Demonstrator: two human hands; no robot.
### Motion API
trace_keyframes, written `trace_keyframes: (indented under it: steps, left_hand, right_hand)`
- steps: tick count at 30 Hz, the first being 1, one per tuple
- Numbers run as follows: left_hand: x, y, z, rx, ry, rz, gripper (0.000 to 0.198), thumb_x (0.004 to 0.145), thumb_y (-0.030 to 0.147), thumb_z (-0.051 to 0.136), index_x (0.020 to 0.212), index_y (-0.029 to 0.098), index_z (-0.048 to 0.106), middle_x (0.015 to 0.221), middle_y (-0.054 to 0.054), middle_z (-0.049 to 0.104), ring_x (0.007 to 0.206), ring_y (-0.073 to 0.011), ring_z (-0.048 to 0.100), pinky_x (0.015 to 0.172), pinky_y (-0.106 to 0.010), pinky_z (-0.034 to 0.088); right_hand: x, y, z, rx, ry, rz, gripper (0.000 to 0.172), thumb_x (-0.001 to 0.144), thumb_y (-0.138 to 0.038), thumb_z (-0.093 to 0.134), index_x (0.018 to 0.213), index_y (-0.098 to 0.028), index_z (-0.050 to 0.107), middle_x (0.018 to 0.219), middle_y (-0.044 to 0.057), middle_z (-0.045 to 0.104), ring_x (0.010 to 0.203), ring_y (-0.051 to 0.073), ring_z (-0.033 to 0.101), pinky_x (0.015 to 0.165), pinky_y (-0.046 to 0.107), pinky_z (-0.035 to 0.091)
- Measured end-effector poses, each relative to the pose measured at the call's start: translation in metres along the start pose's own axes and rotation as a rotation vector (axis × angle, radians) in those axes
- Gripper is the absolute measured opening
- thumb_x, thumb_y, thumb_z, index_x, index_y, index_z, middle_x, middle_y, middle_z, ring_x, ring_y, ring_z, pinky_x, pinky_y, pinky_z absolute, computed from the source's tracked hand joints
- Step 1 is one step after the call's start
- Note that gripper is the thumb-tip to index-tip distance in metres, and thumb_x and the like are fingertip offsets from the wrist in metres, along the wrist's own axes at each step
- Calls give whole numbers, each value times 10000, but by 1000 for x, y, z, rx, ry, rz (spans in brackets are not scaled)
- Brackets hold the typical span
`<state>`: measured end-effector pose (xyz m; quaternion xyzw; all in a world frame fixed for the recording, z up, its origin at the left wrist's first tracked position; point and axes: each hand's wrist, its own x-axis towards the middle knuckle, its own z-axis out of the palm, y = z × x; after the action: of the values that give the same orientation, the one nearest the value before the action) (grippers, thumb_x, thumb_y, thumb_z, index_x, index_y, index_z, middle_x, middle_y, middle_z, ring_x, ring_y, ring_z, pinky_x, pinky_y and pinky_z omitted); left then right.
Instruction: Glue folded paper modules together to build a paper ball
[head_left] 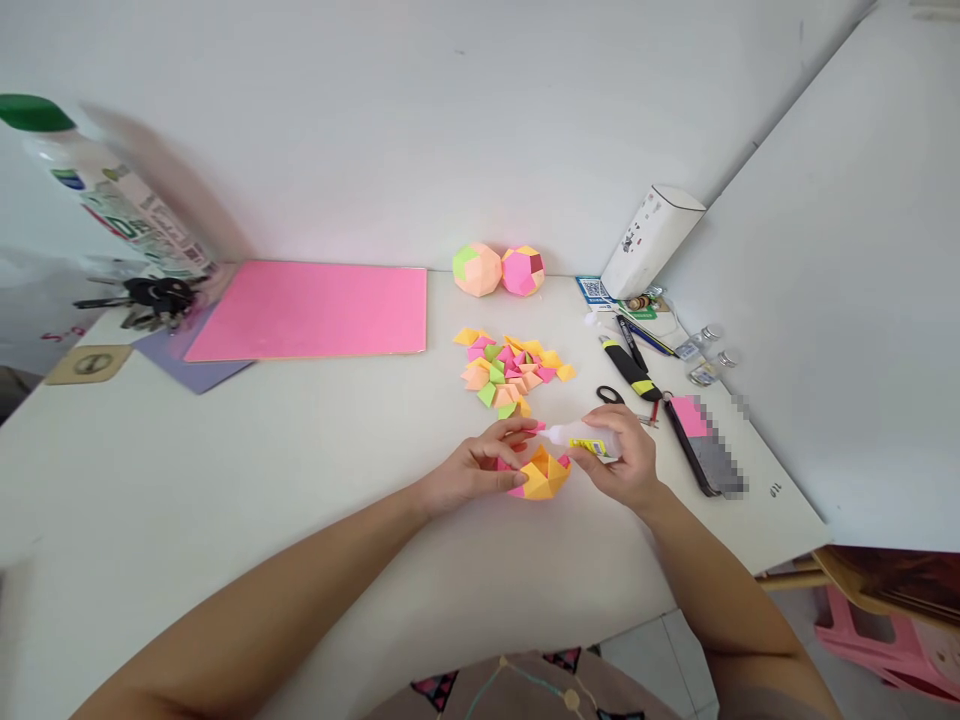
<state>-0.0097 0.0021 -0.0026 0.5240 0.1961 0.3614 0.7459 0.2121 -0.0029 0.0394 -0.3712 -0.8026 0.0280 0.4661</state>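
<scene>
My right hand [619, 455] is closed around a clear glue bottle [592, 441] with a yellow label, its nozzle pointing left. The nozzle tip is at a small pink folded paper piece [535, 428], which the fingers of my left hand [480, 465] pinch. Below lies a partly built paper ball [546, 478] of orange and pink pieces, with an open top. My left thumb rests against its left side. Just beyond my hands is a loose pile of folded paper pieces [510, 370] in orange, pink, green and peach.
Two finished paper balls [478, 270] stand by the wall. Pink paper sheets [315, 310] lie at the left, near keys [157, 298] and a tall bottle [127, 200]. At the right are a utility knife [628, 368], scissors [610, 395], a phone [705, 445], small vials [709, 368] and a white box [651, 240].
</scene>
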Motion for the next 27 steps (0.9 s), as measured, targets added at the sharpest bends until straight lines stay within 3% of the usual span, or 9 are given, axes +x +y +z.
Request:
trace_keyframes:
  steps: [15, 27]
  left_hand:
    - [0, 4, 1, 1, 17, -34, 61, 724, 192, 690, 729, 242, 725, 1355, -11, 386, 1298, -269, 358, 1091, -439, 258]
    - [-1, 2, -1, 49, 4, -5, 48, 734, 206, 685, 749, 235, 720, 1380, -11, 389, 1319, -252, 327, 1116, -428, 225]
  right_hand:
    - [-1, 0, 0, 34, 28, 79, 304, 709, -237, 703, 961, -221, 532, 807, 52, 571, 738, 199, 568, 608, 337, 491]
    - [-1, 2, -1, 181, 1, 551, 256, 741, -342, 653, 927, -218, 530, 846, 22, 570, 689, 146, 551, 583, 268, 456]
